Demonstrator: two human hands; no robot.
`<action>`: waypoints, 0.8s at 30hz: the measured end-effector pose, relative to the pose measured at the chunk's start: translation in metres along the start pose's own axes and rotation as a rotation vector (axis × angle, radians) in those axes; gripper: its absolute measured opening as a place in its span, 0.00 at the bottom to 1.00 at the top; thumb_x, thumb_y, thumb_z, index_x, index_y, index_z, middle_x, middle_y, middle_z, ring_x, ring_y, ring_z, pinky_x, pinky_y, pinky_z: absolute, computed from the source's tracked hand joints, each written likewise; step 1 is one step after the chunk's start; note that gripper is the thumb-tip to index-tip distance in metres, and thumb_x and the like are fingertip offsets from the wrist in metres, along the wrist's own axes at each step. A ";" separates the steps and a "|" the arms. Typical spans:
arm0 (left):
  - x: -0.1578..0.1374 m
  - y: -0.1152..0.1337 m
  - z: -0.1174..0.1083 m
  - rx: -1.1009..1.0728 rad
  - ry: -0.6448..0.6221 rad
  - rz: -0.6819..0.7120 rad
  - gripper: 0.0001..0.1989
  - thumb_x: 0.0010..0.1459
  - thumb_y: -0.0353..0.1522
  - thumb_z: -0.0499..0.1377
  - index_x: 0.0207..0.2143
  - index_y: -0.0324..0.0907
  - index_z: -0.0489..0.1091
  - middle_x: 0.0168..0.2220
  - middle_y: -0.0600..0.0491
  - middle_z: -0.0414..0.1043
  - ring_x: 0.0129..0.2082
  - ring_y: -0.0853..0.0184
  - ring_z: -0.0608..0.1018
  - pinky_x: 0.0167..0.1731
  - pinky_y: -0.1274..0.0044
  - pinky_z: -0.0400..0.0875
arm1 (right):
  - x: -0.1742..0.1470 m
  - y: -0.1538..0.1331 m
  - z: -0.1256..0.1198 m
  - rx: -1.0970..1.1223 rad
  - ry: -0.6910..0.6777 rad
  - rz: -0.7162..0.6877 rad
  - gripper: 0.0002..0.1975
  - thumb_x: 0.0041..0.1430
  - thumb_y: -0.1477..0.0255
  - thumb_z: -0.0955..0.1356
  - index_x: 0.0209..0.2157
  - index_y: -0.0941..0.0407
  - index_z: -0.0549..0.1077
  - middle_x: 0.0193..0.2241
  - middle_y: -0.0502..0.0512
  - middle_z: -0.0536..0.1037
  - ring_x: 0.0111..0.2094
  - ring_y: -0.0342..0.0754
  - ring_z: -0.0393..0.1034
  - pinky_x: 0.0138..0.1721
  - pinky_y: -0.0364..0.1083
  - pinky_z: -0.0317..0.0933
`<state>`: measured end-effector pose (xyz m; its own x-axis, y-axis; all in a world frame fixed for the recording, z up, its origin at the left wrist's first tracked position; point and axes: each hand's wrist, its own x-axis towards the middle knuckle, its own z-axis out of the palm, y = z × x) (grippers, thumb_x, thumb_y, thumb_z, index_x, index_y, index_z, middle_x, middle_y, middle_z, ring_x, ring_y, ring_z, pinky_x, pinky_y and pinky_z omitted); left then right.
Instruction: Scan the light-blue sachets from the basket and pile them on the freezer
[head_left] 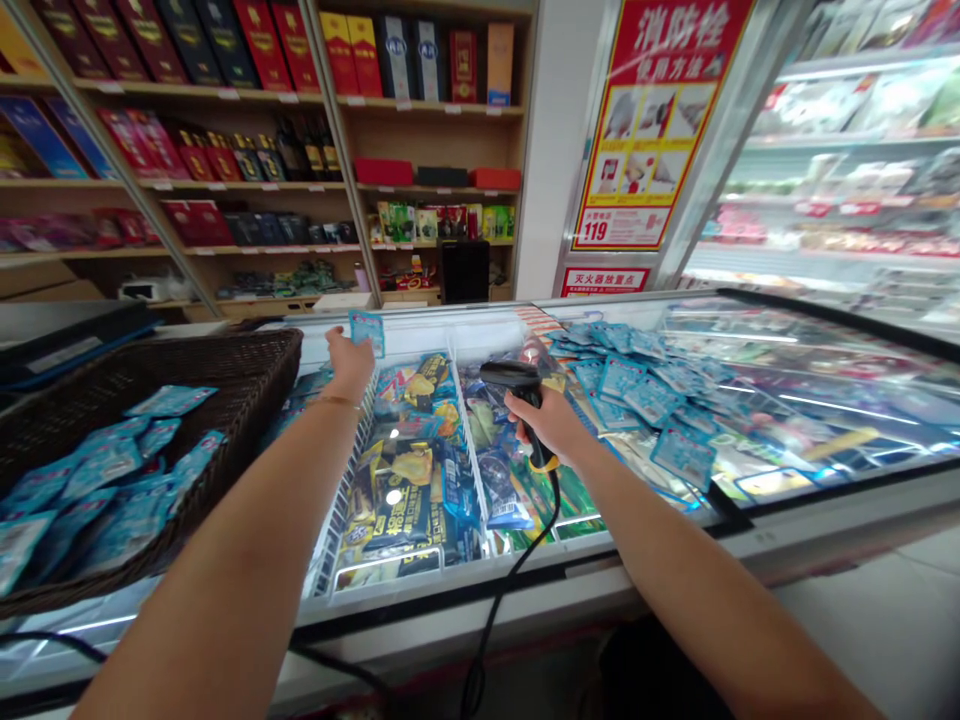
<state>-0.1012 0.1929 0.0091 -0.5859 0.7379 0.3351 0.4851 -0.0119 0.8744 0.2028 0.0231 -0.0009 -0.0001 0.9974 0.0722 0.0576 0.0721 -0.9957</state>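
Observation:
My left hand (351, 362) is closed on a small blue packet (367, 333), held up over the far side of the chest freezer (420, 325). In my right hand (551, 415) is a black barcode scanner (538, 440), gripped by its handle with the head pointing left. Its cord hangs down in front of the freezer. To the left, a dark wicker basket (259, 400) holds several similar blue packets (112, 465). Right of the scanner, a heap of blue packets (637, 375) lies on the freezer's glass top.
Inside the freezer, bagged goods (409, 480) lie in white wire compartments. Shelves (442, 108) with boxes and bottles stand behind it. A red poster (630, 120) hangs on the wall, and a lit display fridge (832, 150) is at the right.

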 end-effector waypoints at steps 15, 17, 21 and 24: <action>-0.119 0.031 0.081 -0.813 -0.445 -0.185 0.18 0.47 0.41 0.69 0.37 0.40 0.75 0.36 0.51 0.79 0.42 0.61 0.80 0.43 0.70 0.77 | -0.005 -0.010 -0.008 -0.251 0.064 -0.049 0.11 0.56 0.65 0.71 0.31 0.54 0.66 0.19 0.48 0.73 0.15 0.44 0.67 0.17 0.42 0.60; -0.120 0.031 0.080 -0.822 -0.471 -0.176 0.19 0.47 0.41 0.69 0.38 0.40 0.76 0.37 0.50 0.79 0.43 0.60 0.80 0.44 0.68 0.77 | -0.007 -0.012 -0.007 -0.267 0.057 -0.054 0.10 0.56 0.65 0.71 0.32 0.54 0.66 0.19 0.48 0.73 0.14 0.44 0.66 0.17 0.42 0.60; -0.123 0.031 0.078 -0.830 -0.517 -0.161 0.19 0.47 0.42 0.69 0.38 0.40 0.76 0.37 0.50 0.80 0.44 0.58 0.80 0.45 0.66 0.77 | -0.007 -0.012 -0.006 -0.267 0.067 -0.044 0.10 0.56 0.65 0.71 0.29 0.54 0.66 0.17 0.48 0.72 0.14 0.44 0.66 0.17 0.42 0.60; -0.125 0.030 0.078 -0.834 -0.533 -0.159 0.20 0.46 0.43 0.70 0.38 0.41 0.76 0.37 0.50 0.79 0.45 0.57 0.80 0.46 0.64 0.76 | -0.005 -0.008 -0.008 -0.283 0.061 -0.067 0.12 0.57 0.65 0.71 0.27 0.53 0.65 0.14 0.48 0.70 0.14 0.45 0.66 0.17 0.43 0.60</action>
<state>0.0376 0.1527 -0.0339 -0.1381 0.9756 0.1704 -0.3035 -0.2055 0.9304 0.2101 0.0175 0.0069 0.0462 0.9877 0.1491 0.3352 0.1253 -0.9338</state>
